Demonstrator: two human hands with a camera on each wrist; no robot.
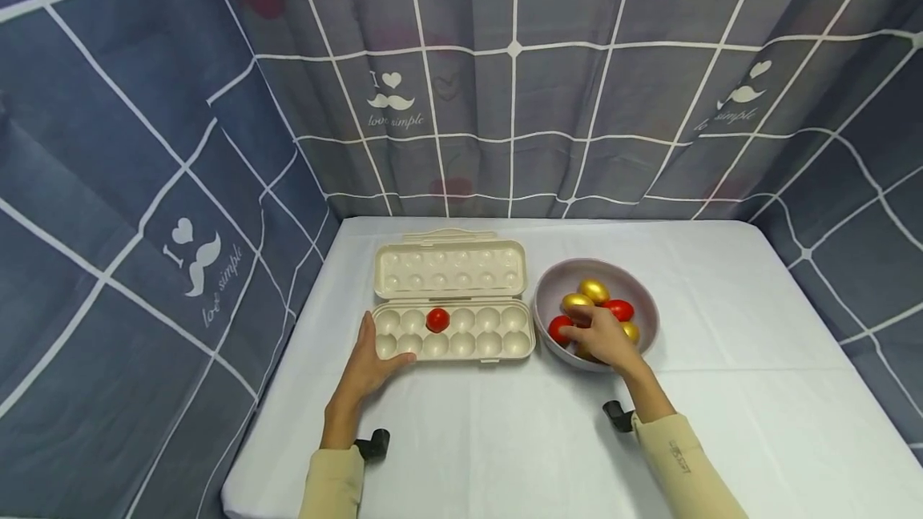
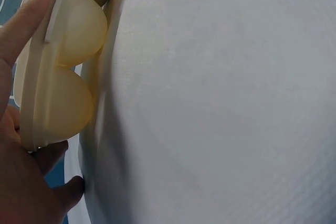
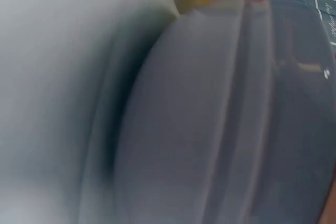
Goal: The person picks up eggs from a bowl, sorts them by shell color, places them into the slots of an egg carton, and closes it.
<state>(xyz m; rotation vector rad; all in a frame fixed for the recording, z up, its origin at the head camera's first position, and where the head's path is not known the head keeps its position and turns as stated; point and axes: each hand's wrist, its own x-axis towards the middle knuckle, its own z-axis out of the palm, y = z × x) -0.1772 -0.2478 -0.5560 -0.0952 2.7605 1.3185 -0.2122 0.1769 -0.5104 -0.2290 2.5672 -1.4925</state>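
Note:
A cream plastic egg box [image 1: 454,300] lies with its lid folded back, and a single red egg [image 1: 437,320] sits in its back row of cups. My left hand [image 1: 368,367] holds the box's near left corner, thumb on the front rim and fingers along the left end; the left wrist view shows the thumb on the rim beside the rounded cups [image 2: 71,103]. My right hand [image 1: 604,336] reaches into a grey-mauve bowl [image 1: 647,303], thumb and fingers apart beside a red egg [image 1: 558,328]. Gold eggs [image 1: 594,290] and another red egg [image 1: 618,310] lie around it.
A white cloth covers the table [image 1: 469,439]. The bowl stands just right of the egg box, its outer wall [image 3: 173,129] filling much of the right wrist view. Grey checked curtains [image 1: 476,102] hang behind and at both sides.

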